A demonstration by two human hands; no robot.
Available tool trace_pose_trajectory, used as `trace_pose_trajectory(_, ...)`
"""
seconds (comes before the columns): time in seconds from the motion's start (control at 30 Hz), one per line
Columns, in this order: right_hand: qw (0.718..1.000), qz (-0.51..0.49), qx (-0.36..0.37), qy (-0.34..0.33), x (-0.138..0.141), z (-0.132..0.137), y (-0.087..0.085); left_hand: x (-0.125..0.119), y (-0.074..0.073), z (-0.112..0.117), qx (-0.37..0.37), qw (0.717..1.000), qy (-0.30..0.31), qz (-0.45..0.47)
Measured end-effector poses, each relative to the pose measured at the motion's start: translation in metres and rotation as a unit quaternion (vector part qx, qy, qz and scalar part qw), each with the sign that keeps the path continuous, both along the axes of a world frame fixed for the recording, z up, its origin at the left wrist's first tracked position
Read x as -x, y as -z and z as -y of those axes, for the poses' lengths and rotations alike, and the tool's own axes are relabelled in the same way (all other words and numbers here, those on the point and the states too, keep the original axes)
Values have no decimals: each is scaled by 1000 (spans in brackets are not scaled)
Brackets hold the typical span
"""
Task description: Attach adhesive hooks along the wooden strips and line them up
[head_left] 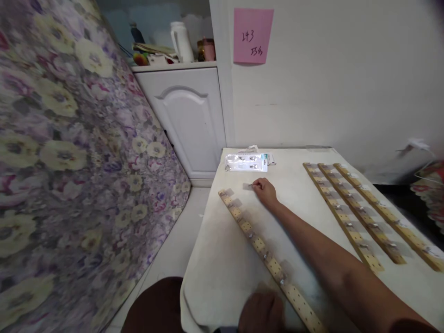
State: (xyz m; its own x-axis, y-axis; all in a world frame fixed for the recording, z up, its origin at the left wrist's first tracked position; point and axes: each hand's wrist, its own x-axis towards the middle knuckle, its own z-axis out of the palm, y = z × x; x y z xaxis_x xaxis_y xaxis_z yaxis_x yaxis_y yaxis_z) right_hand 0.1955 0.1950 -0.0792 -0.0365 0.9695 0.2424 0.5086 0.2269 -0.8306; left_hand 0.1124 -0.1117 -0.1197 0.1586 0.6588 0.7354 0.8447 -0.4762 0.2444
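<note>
My right hand (265,190) reaches to the far part of the white-covered table. Its thumb and fingertips are pinched on a small clear plastic tab (247,186) with what looks like a thin metal piece. To the left of that arm, a long perforated wooden strip (258,243) lies slantwise, bearing a row of small metal clips with clear tabs. Near the table's front edge my left hand (262,312) is curled beside the near part of this strip. It is dark and blurred, and I cannot see what is in it, if anything.
Three similar strips with clips (342,215) lie side by side on the right of the table (222,273). A clear blister pack (246,163) of metal clips lies at the back. A floral curtain (69,162) hangs on the left, and a white cabinet (187,120) stands behind.
</note>
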Motion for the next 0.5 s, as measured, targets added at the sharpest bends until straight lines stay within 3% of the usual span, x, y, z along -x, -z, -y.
trace_pose_trajectory(0.13,997,-71,38,-1,-24,30,-3,1,-10,1,13,999,20,23)
trace_pose_trajectory(0.3,983,-152,89,-41,-75,108,-9,2,-21,5,36,999,14,15)
trace_pose_trajectory(0.5,952,-253,146,-89,-141,185,-10,4,-30,9,135,989,48,25)
